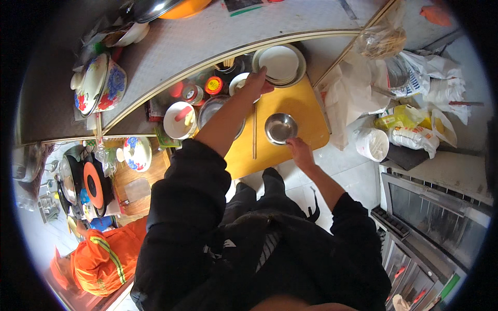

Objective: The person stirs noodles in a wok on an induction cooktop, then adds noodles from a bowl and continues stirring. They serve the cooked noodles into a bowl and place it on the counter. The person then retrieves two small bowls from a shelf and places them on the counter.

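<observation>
On the yellow wooden table [311,128] stands a small stainless steel bowl [281,128]; the fingers of my right hand [301,151] pinch its near rim. My left hand [256,84] reaches over a small white bowl [238,82], beside a stack of white plates or bowls [278,63]. Whether its fingers touch either cannot be told. A pair of chopsticks [255,134] lies between my arms. Under my left forearm a round metal dish [212,110] is partly hidden. Left of it is a white bowl [179,120] with a pink-handled thing inside.
Jars, one with a red and yellow lid [214,85], crowd the table's back left. A grey shelf [233,29] overhangs the back. At the right are plastic bags [414,136] and a white bucket [371,144]. A person in orange clothing [103,260] is at the lower left.
</observation>
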Demonstrator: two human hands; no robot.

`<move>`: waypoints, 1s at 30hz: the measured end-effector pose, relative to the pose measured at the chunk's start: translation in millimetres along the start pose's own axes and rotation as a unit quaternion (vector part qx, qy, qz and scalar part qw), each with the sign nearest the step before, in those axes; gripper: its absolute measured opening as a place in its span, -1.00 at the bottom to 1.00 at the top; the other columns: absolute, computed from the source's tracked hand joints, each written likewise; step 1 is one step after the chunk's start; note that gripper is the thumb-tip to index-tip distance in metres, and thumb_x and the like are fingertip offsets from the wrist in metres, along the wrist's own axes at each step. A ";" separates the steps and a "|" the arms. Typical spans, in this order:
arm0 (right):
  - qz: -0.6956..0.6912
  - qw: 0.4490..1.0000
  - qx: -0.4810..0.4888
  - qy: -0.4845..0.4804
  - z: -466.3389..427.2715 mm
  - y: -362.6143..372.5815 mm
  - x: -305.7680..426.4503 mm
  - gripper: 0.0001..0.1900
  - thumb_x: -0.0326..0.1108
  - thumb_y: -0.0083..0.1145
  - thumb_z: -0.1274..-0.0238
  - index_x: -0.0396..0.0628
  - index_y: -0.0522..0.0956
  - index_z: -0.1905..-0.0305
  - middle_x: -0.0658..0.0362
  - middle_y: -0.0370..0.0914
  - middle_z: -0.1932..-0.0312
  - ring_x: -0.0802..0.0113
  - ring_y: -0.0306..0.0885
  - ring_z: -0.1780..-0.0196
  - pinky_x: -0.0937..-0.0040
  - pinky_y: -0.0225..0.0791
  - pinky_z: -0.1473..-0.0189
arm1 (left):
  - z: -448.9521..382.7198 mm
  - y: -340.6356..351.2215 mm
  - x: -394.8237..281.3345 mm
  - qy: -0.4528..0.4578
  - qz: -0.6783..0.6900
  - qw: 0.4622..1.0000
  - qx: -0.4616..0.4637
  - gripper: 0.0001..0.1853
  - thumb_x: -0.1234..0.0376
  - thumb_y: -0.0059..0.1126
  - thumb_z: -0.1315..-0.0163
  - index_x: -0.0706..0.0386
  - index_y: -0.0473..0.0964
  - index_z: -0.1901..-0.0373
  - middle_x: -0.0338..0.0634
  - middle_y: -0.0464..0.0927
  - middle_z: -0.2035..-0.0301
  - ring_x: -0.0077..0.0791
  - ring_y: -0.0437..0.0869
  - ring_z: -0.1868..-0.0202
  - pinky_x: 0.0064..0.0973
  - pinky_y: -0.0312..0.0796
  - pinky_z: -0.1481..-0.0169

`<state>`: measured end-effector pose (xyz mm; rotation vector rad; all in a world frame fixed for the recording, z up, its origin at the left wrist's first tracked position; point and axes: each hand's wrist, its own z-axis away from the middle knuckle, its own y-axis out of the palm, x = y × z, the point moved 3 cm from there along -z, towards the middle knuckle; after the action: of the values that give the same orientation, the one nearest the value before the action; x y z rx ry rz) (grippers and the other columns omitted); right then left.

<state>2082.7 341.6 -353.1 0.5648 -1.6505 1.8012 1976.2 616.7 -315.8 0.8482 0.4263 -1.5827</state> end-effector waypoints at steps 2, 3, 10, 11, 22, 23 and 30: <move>-0.072 0.997 -0.021 -0.036 8.6 8.5 -5.2 -0.82 -0.39 0.12 -0.17 -0.10 0.53 0.12 0.01 0.57 0.22 0.08 0.56 0.12 0.19 0.43 0.12 | -18.3 13.9 0.1 -0.004 -0.032 0.999 -0.040 -0.39 0.02 0.07 -0.29 0.29 0.23 -0.16 0.19 0.57 0.25 0.01 0.70 0.36 -0.25 0.64 0.35; -0.106 0.993 -0.032 -0.049 11.5 8.6 -5.6 -0.82 -0.38 0.12 -0.17 -0.10 0.53 0.13 0.02 0.57 0.23 0.08 0.56 0.12 0.19 0.44 0.12 | -26.7 18.5 -2.6 -0.009 -0.054 0.996 -0.068 -0.40 0.03 0.07 -0.28 0.27 0.23 -0.17 0.18 0.58 0.28 0.00 0.71 0.40 -0.25 0.64 0.40; 0.038 0.994 0.013 -0.102 11.9 -21.0 5.3 -0.48 -0.37 0.00 -0.23 0.07 0.28 -0.31 -0.04 0.57 0.32 -0.03 0.58 0.28 0.07 0.44 0.29 | -62.4 6.0 -3.3 -0.055 -0.107 0.988 -0.099 -0.65 0.36 0.06 -0.24 0.27 0.38 -0.05 0.15 0.60 0.26 -0.03 0.71 0.46 -0.27 0.67 0.45; 0.018 0.991 -0.049 -0.121 3.3 -33.0 4.3 -0.50 -0.37 -0.01 -0.24 0.07 0.29 -0.30 -0.05 0.58 0.32 -0.03 0.58 0.28 0.07 0.44 0.29 | -65.4 5.7 -5.0 -0.041 -0.086 0.992 -0.083 -0.65 0.37 0.06 -0.23 0.30 0.38 -0.04 0.13 0.61 0.26 -0.03 0.71 0.46 -0.27 0.67 0.45; -0.284 0.941 -0.133 0.126 -177.3 -95.3 -20.2 -0.76 -0.38 0.03 -0.21 -0.19 0.52 0.05 -0.05 0.60 0.31 0.13 0.61 0.37 0.29 0.48 0.36 | -29.1 11.0 -18.0 0.043 -0.140 0.976 -0.159 -0.62 0.47 0.01 -0.16 0.21 0.40 -0.06 0.11 0.60 0.20 0.02 0.69 0.55 -0.35 0.61 0.63; -0.268 0.945 -0.126 0.140 -195.8 -95.4 -23.3 -0.76 -0.37 0.04 -0.19 -0.20 0.53 0.08 -0.05 0.61 0.30 0.13 0.62 0.35 0.27 0.50 0.32 | -28.5 8.0 -17.1 0.045 -0.122 0.979 -0.156 -0.60 0.48 0.02 -0.14 0.20 0.39 -0.07 0.10 0.59 0.19 0.01 0.70 0.53 -0.35 0.62 0.63; 0.273 0.950 -0.049 -0.146 -276.3 -74.3 -54.6 -0.76 -0.22 0.06 -0.18 -0.22 0.51 0.36 0.07 0.57 0.41 0.21 0.59 0.47 0.35 0.50 0.41 | -11.2 -10.0 -21.0 0.075 -0.046 0.989 -0.122 -0.42 0.52 0.08 -0.08 0.05 0.24 -0.19 0.01 0.51 0.07 -0.06 0.68 0.26 -0.28 0.65 0.55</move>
<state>2200.1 607.4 -371.7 0.3603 -2.2555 2.0702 1969.8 641.0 -309.9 0.7701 0.7607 -1.5172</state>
